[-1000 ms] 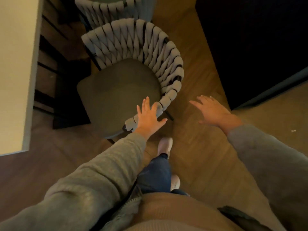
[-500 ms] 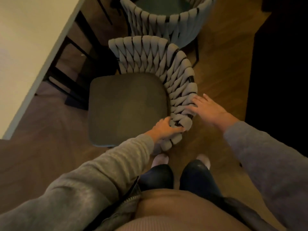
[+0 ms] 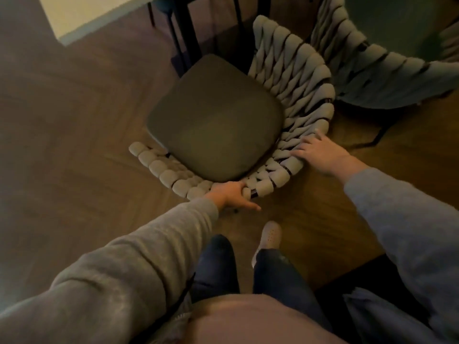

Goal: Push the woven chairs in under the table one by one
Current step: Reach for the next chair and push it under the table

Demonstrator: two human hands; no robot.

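At twelve o'clock I saw the woven chair (image 3: 213, 120) not yet under the table (image 3: 99, 16), left hand (image 3: 229, 197) gripping its back, right hand (image 3: 323, 155) pressed flat.

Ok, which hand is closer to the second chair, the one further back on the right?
Right. The right hand presses the near chair's woven back on the side beside the second chair; the left hand grips the rim further round, away from it.
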